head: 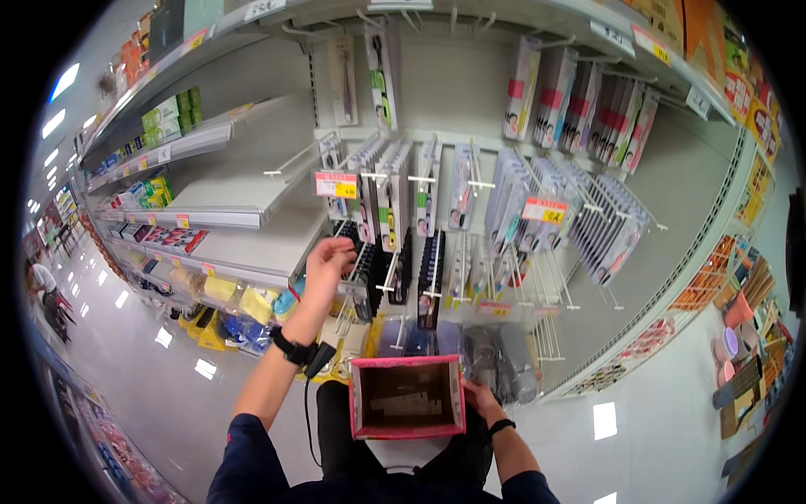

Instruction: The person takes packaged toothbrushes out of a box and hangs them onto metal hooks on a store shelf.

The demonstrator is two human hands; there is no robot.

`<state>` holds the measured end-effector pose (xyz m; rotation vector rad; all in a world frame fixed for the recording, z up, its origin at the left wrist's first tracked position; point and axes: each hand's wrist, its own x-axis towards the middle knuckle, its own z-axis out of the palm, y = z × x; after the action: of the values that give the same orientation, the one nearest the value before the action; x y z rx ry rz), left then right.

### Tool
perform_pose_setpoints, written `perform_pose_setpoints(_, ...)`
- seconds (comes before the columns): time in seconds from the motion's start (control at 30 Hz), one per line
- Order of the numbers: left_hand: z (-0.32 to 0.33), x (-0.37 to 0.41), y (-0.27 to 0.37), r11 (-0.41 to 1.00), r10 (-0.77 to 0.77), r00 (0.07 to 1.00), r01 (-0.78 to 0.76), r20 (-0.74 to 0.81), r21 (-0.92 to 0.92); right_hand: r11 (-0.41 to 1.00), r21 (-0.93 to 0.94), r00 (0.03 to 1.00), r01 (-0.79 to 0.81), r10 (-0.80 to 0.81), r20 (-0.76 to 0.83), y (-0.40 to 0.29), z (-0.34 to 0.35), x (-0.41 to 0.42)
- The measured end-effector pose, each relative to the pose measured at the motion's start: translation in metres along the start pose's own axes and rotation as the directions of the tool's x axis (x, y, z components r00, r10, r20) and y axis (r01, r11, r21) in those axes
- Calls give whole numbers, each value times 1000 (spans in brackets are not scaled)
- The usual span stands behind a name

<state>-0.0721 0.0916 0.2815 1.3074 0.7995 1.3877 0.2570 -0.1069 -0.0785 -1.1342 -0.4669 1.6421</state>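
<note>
My left hand (334,255) is raised at the ends of the metal display hooks, with its fingers curled; whether it pinches anything is too small to tell. Just behind it hang black toothbrush packs (368,283). Against the side of a pink cardboard box (407,361) lies my right hand (482,398), gripping it at the right edge. The box stands upright before my lap, its top facing me, with a brown inside where a pale piece shows at the bottom. Above it, blister-packed toothbrushes (391,201) hang in rows on the hooks.
Long hooks with white ends (434,294) jut towards me. Metal shelves (227,217) with small boxes extend on the left. Bagged goods (497,359) lie low behind the box. Plastic pots (726,343) stand at the right. A person (43,277) bends in the far left aisle.
</note>
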Motion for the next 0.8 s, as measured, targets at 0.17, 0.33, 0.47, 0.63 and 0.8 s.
perform_pose_setpoints(0.17, -18, 97, -22, 961, 160, 949, -87, -272, 261, 1000, 16, 1000, 16, -16, -19, -6, 12, -12)
perform_pose_setpoints(0.33, -27, 175, -51, 608, 427, 900, -216, -84, 764, 1000, 10, 1000, 21, -21, -21, -1, 6, -5)
perform_pose_setpoints(0.47, -28, 242, -103, 629, 437, 882, -161, -175, 760, 1000, 28, 997, -8, 10, -75, -1, -7, -5)
perform_pose_setpoints(0.63, -61, 287, -125, 263, 492, 852, 53, -181, 963, 999, 35, 1000, 3, -2, -31, 2, 1, 2)
perform_pose_setpoints(0.8, -61, 297, -91, 892, 236, 898, -48, -371, 450, 999, -35, 994, -41, 37, -103, -2, 4, 0)
